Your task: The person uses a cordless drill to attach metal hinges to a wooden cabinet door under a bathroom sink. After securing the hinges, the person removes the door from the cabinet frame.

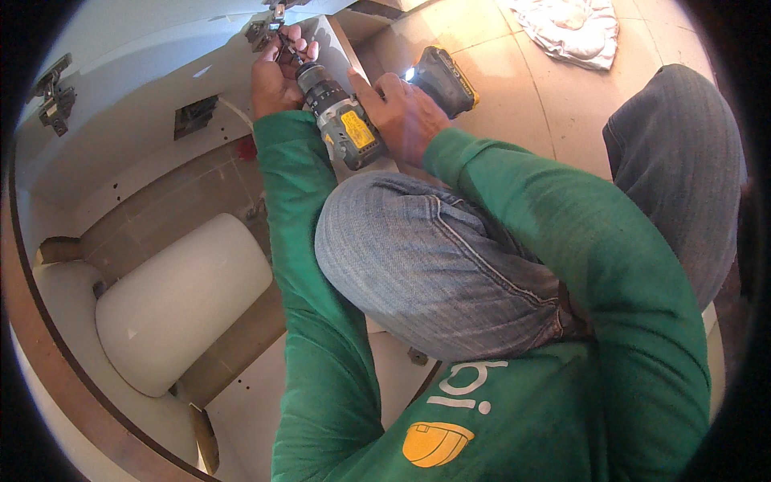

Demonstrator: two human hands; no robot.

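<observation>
My right hand (pixel 405 116) is wrapped round the handle of a cordless drill (pixel 341 124), black and grey with a yellow label. The drill points up and left, its lamp lit near the battery. At its front end, my left hand (pixel 277 76) has its fingers curled round the thin drill bit (pixel 291 50); whether a screw is also between them I cannot make out. Just beyond the fingertips, a metal cabinet hinge (pixel 263 30) sits on the white panel (pixel 152 56). The tip of the bit is close to this hinge, but contact is not clear.
Another hinge (pixel 55 100) is on the panel at far left. Inside the cabinet stands a white rounded ceramic body (pixel 185 301), with a brown cabinet edge (pixel 80 394) curving around it. My bent knee (pixel 385 241) is close below the drill. A crumpled white cloth (pixel 572 32) lies on the tiled floor (pixel 514 96).
</observation>
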